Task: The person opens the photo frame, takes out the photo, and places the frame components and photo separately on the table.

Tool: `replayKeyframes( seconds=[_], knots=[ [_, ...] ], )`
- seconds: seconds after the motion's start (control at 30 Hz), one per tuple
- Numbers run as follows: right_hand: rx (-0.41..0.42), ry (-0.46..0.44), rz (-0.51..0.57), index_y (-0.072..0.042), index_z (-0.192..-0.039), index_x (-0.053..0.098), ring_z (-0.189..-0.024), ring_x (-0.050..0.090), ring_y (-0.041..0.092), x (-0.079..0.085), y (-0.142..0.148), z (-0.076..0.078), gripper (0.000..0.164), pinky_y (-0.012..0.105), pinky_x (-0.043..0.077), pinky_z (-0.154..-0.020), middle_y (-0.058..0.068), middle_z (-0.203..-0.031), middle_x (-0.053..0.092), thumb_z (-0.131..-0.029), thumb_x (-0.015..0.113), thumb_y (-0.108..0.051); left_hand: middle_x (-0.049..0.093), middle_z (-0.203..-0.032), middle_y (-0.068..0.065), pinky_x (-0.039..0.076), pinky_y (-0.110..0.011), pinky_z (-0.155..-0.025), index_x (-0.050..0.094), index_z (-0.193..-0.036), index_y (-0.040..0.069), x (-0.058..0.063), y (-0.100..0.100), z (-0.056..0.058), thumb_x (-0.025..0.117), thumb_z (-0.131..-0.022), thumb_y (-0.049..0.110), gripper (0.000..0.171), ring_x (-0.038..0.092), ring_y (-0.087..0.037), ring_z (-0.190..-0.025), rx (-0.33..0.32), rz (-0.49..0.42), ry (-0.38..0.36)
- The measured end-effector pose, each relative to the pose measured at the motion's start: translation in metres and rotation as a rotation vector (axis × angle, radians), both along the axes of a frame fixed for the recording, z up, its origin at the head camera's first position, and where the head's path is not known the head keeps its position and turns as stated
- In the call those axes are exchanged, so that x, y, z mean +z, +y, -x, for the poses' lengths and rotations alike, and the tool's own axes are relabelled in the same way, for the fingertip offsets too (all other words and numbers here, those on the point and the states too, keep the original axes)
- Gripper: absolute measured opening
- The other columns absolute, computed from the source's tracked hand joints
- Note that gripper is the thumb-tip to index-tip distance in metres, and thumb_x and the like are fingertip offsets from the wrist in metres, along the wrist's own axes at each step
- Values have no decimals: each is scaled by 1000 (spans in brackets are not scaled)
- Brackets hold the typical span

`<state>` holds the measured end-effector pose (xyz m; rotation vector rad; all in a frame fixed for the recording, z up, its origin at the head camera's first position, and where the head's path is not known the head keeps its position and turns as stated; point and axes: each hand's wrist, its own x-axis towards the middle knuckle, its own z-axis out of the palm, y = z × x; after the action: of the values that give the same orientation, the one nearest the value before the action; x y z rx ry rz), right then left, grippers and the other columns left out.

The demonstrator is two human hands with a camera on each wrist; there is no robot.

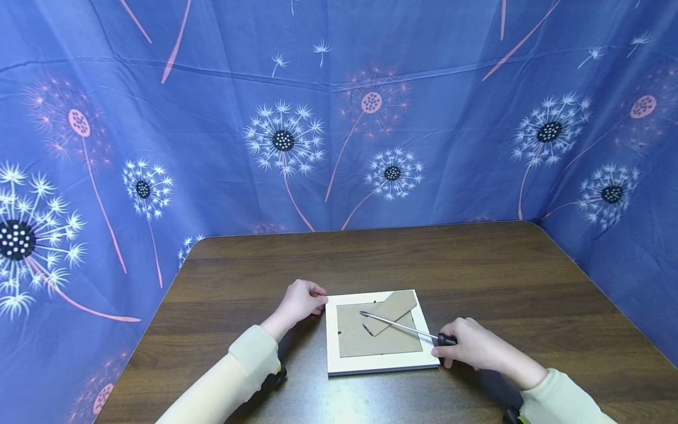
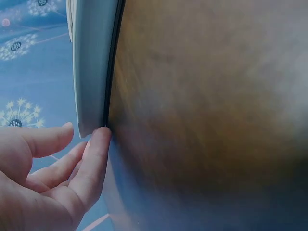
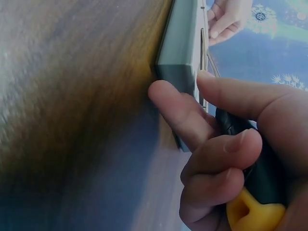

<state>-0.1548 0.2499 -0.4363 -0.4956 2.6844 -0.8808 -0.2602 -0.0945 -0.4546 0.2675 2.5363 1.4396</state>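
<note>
Two pale sleeves (image 1: 238, 365) come in from the near edge, knit-looking at the cuffs, each with something dark strapped at the wrist. The right hand (image 1: 468, 344) curls its lower fingers round the black, yellow-ended handle of a screwdriver (image 1: 447, 340), while thumb and forefinger reach past it to the near right corner of the picture frame (image 1: 332, 338), presumably so one hand can keep the tool and steady the corner together. The slim metal shaft slants over the frame's back; whether its tip touches anything there, I cannot tell. The frame lies face down on the table between the hands, probably so that its back can be reached: a white, straight-edged rectangle with a dark line along its underside, round a smooth tan backing board (image 1: 371, 347) that looks like fibreboard. Small dark tabs sit at the opening's edges, likely to keep the board in. An angular stand leg (image 1: 398, 303) of similar tan board lies askew across it, beside a small dark fitting (image 1: 368, 330). At the far left corner the left hand (image 1: 299, 301) is loosely bent, thumb apart from the fingers, one fingertip against the edge, perhaps as a brace opposite the right. Beyond stretch the brown wood-grained table (image 1: 254, 265), shiny near the front, and a creased blue cloth (image 1: 212, 147) printed with white and pink dandelions
</note>
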Motion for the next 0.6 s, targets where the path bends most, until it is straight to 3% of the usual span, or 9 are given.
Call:
replayKeyframes(
  seconds=[0.33,0.6],
  knots=[
    [-1,146,-132,-21,-61,52,-38,43,-1,10,-2,6,32,17,33,-37,-16,-43,46,-81,71,-36,69,-78,-14,59,-31,-54,64,-102,-11,2,-7,-30,67,-85,6,24,69,-24,-62,-32,-18,-19],
    [85,354,-286,-23,-59,45,-46,27,-2,14,-9,14,37,15,21,-39,-16,-52,32,-77,75,-35,68,-74,-12,58,-31,-52,60,-106,-14,3,-11,-54,69,-83,8,33,68,-24,-59,-64,-46,-29]
  ],
)
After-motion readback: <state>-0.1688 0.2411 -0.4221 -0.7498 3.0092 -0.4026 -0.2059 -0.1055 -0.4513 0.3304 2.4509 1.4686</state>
